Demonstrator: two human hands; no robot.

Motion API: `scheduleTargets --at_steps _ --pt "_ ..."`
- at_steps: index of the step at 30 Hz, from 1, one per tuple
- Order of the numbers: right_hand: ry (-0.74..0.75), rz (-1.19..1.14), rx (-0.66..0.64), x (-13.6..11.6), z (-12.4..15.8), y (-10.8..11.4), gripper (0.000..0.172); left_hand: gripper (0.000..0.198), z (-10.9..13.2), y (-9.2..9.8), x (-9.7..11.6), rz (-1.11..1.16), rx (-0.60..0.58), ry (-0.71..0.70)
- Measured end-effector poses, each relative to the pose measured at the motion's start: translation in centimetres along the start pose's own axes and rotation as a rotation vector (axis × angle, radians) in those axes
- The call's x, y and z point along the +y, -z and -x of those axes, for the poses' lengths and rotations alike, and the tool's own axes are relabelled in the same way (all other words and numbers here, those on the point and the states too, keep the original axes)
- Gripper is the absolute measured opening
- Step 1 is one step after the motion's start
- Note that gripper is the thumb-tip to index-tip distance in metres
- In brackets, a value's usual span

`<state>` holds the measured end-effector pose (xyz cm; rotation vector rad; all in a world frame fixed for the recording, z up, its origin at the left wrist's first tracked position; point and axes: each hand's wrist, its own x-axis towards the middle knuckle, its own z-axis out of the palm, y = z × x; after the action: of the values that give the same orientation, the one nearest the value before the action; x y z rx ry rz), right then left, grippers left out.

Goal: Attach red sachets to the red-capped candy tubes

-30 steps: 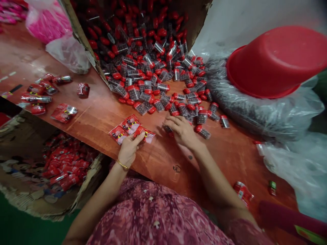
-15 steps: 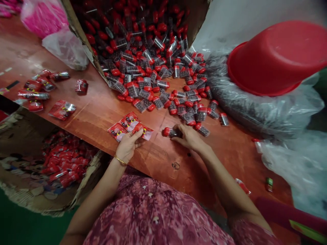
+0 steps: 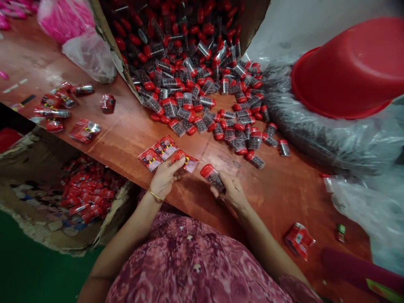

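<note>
My left hand (image 3: 163,180) pinches a small red printed plastic packet (image 3: 191,164) between thumb and fingers. Just beyond it, more flat red packets (image 3: 164,147) lie on the table. In my right hand (image 3: 234,192) is a clear, dotted plastic container with a red cap (image 3: 209,171), tilted with the cap towards my left hand. The container and the held packet are a short gap apart. A heap of similar red-capped containers (image 3: 202,124) spreads over the table ahead, spilling from a cardboard box (image 3: 100,25).
Wrapped red containers (image 3: 52,112) lie at the left. Below the table edge, a cardboard carton (image 3: 109,219) holds many red packs. A red tub (image 3: 344,71) rests on plastic bags (image 3: 303,122) at the right. A crumpled red packet (image 3: 299,240) lies near my right elbow.
My right hand has lifted the red-capped container off the table and brought it nearer, turning it. My left hand keeps its pinch on the packet. The view has shifted slightly.
</note>
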<state>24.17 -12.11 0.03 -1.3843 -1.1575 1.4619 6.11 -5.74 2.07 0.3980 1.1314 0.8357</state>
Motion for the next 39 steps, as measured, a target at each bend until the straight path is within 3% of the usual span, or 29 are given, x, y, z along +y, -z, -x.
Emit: scheduleTargets --at_steps 6,11,17,24,30,34,39 --pt "-0.073 -0.017 -0.075 -1.6 -0.1 -0.9 0.057 0.037 -0.1 0.3 -0.4 -0.128 -0.076 -0.136" --pt "-0.133 -0.027 -0.081 -1.5 -0.7 -1.2 0.056 0.03 -0.5 0.9 -0.5 -0.317 -0.122 -0.304" --pt "-0.071 -0.01 -0.051 -1.2 -1.1 -1.9 0.06 0.029 -0.9 0.2 -1.8 -0.198 -0.14 -0.366" --pt "0.027 -0.008 0.112 -0.2 -1.8 -3.8 0.058 0.033 -0.5 -1.1 -3.2 -0.037 -0.05 -0.261" --pt "0.077 0.031 0.082 0.3 -2.3 -4.7 0.05 0.033 -0.2 -1.8 -2.8 0.152 -0.017 -0.261" --pt "0.157 0.057 0.167 0.0 -2.4 -5.4 0.046 0.031 -0.2 -1.7 -2.4 0.111 -0.07 -0.221" --pt "0.096 -0.044 0.098 -0.2 -2.6 -6.3 0.047 0.038 0.0 -1.5 -2.7 0.082 -0.152 -0.168"
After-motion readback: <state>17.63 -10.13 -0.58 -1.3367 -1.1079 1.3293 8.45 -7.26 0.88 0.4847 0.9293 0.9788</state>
